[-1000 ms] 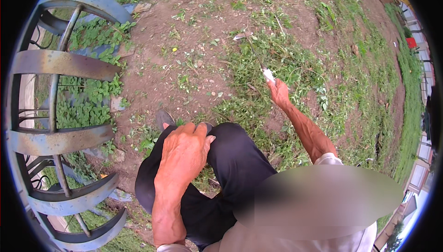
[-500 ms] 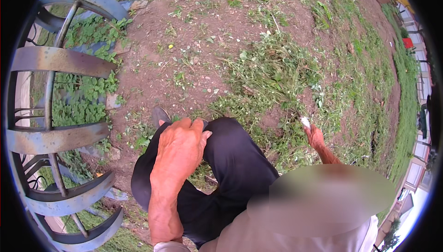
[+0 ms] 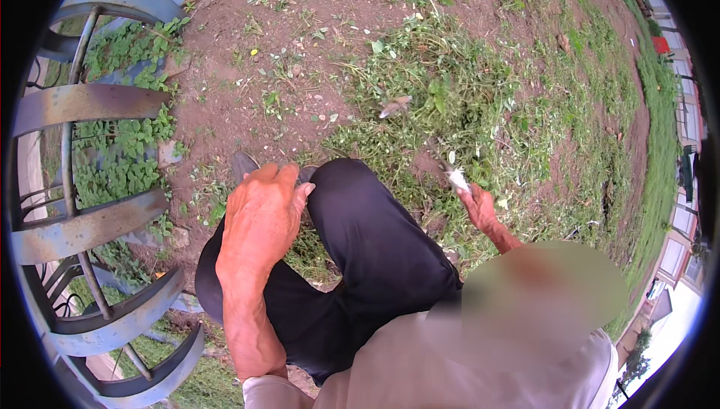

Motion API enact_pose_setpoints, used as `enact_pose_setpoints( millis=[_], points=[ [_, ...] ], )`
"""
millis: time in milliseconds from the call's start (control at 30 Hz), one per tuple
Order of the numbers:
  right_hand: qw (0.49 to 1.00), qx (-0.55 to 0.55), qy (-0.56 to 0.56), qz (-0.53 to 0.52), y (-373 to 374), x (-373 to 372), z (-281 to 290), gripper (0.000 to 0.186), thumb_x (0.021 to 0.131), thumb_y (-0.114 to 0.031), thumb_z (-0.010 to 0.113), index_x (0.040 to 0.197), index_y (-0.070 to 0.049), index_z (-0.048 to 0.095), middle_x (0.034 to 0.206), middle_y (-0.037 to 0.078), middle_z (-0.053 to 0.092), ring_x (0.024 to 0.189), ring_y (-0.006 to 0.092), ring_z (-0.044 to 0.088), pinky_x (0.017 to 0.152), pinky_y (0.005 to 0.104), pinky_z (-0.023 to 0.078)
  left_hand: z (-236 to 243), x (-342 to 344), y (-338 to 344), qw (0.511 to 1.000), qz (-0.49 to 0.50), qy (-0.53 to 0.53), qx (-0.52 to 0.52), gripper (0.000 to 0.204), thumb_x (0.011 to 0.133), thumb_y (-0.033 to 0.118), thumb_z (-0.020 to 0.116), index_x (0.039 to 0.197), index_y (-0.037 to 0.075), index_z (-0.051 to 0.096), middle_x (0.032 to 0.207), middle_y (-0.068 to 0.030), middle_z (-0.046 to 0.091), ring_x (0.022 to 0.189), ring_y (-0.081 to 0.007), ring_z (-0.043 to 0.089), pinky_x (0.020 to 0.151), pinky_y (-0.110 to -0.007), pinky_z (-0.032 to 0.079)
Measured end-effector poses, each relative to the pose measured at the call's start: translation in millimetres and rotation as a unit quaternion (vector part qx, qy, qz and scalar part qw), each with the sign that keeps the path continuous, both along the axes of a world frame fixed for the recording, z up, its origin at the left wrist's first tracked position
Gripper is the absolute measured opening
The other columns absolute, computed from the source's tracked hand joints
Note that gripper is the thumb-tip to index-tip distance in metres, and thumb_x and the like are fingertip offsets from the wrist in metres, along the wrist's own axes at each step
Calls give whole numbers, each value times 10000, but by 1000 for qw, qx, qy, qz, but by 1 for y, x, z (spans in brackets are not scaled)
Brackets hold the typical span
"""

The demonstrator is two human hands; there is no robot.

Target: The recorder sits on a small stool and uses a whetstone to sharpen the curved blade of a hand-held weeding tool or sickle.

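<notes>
My left hand point(image 3: 262, 212) rests on my left knee, its fingers draped over the dark trouser leg and its thumb out to the side. It holds nothing. Low over the ground on the right, my right hand point(image 3: 481, 210) is closed round a small tool with a white handle point(image 3: 456, 179). A thin dark part juts from the handle toward the weeds; its full shape cannot be made out. Beyond it lies a heap of cut or pulled green weeds point(image 3: 457, 71). A blurred, brownish-grey piece point(image 3: 395, 105) shows over the heap's near left part.
A rusty blue metal frame with curved bars point(image 3: 94, 109) stands along the left, leafy plants point(image 3: 124, 173) growing through it. Bare brown soil point(image 3: 217, 71) lies between frame and heap. Grass point(image 3: 660, 131) runs along the right, with buildings at the far edge.
My right hand and the white-handled tool have shifted left and slightly up in the view. The blurred brownish piece has appeared over the heap. My left hand stays on the knee; the view has shifted a little.
</notes>
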State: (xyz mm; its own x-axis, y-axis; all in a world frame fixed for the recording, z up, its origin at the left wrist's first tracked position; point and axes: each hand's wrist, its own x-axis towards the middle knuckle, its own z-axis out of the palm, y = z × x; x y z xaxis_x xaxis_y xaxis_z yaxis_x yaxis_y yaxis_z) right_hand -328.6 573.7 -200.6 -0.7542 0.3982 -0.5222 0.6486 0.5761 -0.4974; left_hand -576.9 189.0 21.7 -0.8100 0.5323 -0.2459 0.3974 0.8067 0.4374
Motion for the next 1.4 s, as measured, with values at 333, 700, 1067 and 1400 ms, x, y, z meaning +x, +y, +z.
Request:
enact_pose_setpoints(
  millis=[333, 700, 1067, 1400],
  points=[
    [956, 124, -71, 258, 26, -21, -14, 442, 949, -457, 505, 947, -15, 516, 722, 236, 623, 722, 430, 614, 676, 505, 476, 0, -1, -3, 1000, 13, -10, -8, 294, 869, 189, 657, 1084, -10, 636, 924, -206, 630, 858, -420, 600, 730, -478, 468],
    [954, 291, -75, 18, 108, 51, 49, 453, 938, -471, 526, 897, -20, 518, 709, 256, 609, 702, 461, 598, 646, 520, 461, 4, 0, -6, 1000, 14, 19, -10, 225, 848, 189, 683, 953, 2, 615, 835, -177, 597, 816, -395, 616, 695, -494, 480],
    [989, 145, 28, 14, -24, -157, -51, 519, 937, -506, 505, 883, 9, 542, 745, 279, 627, 729, 448, 627, 656, 531, 481, -1, -2, 2, 999, 27, -18, -27, 277, 854, 188, 675, 1052, -2, 643, 926, -213, 631, 863, -427, 610, 730, -486, 474],
    [981, 115, -13, 155, 12, -110, -46, 487, 961, -481, 481, 914, 1, 529, 725, 250, 615, 712, 422, 618, 648, 508, 478, 4, -4, -6, 999, 24, -18, -27, 279, 848, 187, 681, 1051, -1, 640, 909, -209, 632, 855, -424, 612, 728, -481, 474]
  ],
)
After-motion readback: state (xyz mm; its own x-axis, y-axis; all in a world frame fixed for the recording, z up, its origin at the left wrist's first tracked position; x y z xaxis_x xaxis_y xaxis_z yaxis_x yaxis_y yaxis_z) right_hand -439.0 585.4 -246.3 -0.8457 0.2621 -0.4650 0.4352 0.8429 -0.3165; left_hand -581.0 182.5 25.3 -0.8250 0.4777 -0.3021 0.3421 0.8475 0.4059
